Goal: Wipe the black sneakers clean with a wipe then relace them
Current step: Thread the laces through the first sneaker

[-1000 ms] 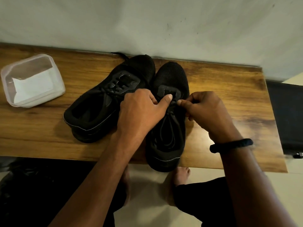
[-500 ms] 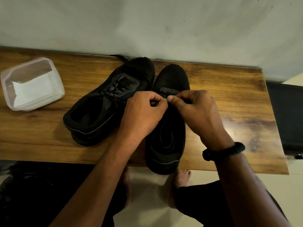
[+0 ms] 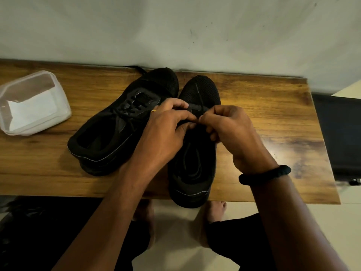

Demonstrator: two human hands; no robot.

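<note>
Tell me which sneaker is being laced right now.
The right sneaker, toe straight at the wall, heel overhanging the table's front edge: the left hand and right hand pinch its lace. The left sneaker sits angled beside it.

Open tabletop right of right sneaker; tub at left end; wall behind.

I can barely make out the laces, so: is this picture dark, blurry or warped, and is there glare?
Head view: dim, warm light, so the black sneakers and lace merge. Head view: a glare patch shines on the table, right of the right hand. Head view: the wide lens slightly bows the table's edges, and the feet below look soft.
</note>
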